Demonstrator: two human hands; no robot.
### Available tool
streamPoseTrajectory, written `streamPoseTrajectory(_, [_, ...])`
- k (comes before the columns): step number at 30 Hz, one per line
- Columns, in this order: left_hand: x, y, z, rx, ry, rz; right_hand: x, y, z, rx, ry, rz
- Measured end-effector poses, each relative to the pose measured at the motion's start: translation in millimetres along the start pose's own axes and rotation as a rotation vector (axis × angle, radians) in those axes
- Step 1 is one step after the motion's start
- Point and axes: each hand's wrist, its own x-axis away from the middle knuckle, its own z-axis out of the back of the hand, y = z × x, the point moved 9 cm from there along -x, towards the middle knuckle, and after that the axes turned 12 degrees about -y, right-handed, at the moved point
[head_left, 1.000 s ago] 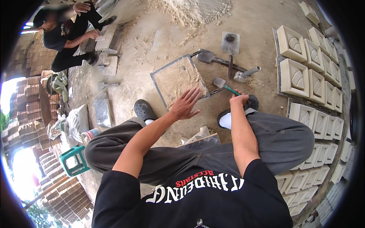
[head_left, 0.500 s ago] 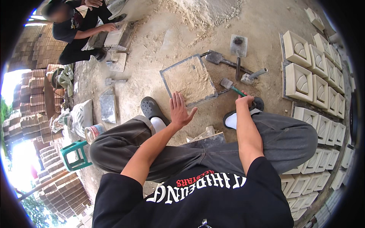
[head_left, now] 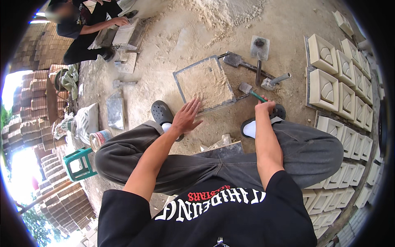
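sandy ground (head_left: 164, 37), square mould (head_left: 204, 84), cast blocks (head_left: 325, 88)

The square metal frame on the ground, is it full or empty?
Full. The metal frame holds sandy mix across its whole inside, reaching up to its edges.

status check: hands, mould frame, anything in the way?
Left hand open, fingers spread at the near edge of the sand-filled square frame. Right hand shut on green-handled trowel, blade at frame's right corner. Spare trowels lie just beyond.
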Motion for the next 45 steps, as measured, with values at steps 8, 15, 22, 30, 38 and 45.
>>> streamPoseTrajectory(8, [18.6, -24.3, 3.6, 0.110, 0.067, 0.170, -2.6, -6.9, -25.6, 0.041, -0.131, 0.002])
streamPoseTrajectory(15, [13.5, -19.0, 7.9, 0.103, 0.129, 0.155, -3.2, -0.9, -9.3, 0.043, -0.042, 0.005])
streamPoseTrajectory(22, [15.4, -2.7, -6.8, 0.054, 0.052, 0.113, -4.6, -1.4, 6.9, 0.101, -0.008, -0.003])
streamPoseTrajectory(30, [-26.8, -18.1, 29.8, 0.099, 0.215, 0.237, 1.1, 1.9, 8.3, 0.107, -0.012, -0.029])
streamPoseTrajectory(38, [-12.8, -20.2, 8.8, -0.049, -0.032, -0.005, 1.7, 2.4, 6.2, 0.112, -0.047, -0.063])
streamPoseTrajectory(45, [-59.4, -7.4, 33.2, 0.018, 0.127, 0.095, 4.0, 3.0, 3.9, 0.100, -0.042, -0.062])
